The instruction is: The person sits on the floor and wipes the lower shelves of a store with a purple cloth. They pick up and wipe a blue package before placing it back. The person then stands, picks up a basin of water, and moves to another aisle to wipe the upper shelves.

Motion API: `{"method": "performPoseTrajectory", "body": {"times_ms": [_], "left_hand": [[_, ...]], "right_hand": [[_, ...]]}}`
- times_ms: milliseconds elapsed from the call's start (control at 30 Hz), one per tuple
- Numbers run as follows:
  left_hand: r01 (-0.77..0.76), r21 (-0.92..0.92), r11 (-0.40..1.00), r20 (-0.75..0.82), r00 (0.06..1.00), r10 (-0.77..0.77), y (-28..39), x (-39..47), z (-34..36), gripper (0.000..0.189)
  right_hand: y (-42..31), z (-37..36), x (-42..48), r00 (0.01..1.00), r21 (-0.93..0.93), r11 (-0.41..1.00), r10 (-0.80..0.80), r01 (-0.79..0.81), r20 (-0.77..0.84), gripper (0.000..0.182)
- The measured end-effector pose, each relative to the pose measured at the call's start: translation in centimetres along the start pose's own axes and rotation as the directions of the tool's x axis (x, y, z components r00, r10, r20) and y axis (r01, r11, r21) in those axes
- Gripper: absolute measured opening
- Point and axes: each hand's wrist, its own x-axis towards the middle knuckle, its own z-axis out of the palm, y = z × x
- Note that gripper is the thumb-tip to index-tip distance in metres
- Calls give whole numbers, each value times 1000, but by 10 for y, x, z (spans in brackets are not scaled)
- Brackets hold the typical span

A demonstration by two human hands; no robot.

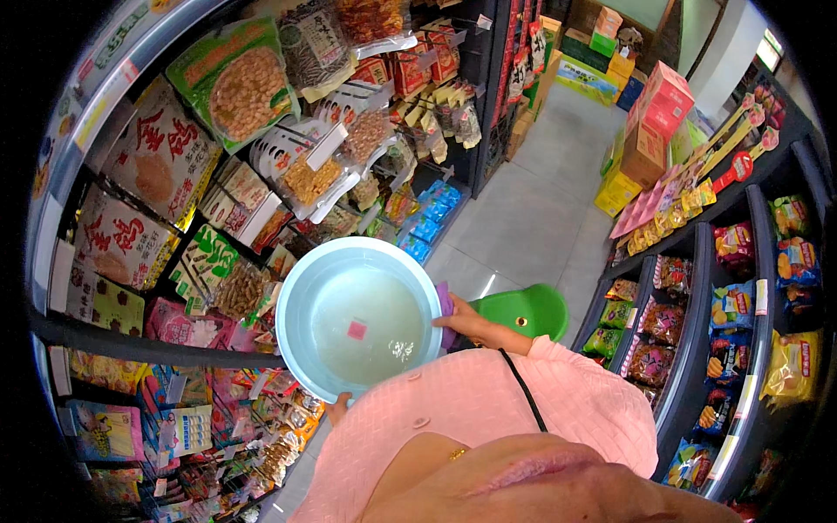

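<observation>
A light blue plastic basin point(366, 314) holds water and sits in front of my body, with a small pink square visible at its bottom. My right hand point(460, 319) grips the basin's right rim and has a purple cloth point(446, 312) against the outside of it. At the near lower rim is my left hand point(338, 407), its fingers on the edge and most of it hidden by the basin and my pink top. A green plastic stool point(526, 310) stands on the floor beyond my right forearm.
Shelves of hanging snack bags point(252, 91) rise close on the left. Racks of packaged snacks point(729, 304) line the right side. Stacked cartons point(647, 153) stand beside the grey tiled floor point(546, 196) of the aisle. More boxes point(585, 78) are at the far end.
</observation>
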Motion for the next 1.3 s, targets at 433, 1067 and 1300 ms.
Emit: {"method": "performPoseTrajectory", "body": {"times_ms": [433,1067,1300], "left_hand": [[64,-184,981,-130,988,-88,5,-18,153,33],[-186,300,936,274,956,102,174,14,533,39],[-98,161,982,562,827,-10,242,69,695,47]], "right_hand": [[-45,-140,75,994,-18,1000,-9,11,112,61],[-205,-460,129,977,9,998,-51,54,-206,68],[-229,-548,137,878,226,969,21,99,-478,61]]}}
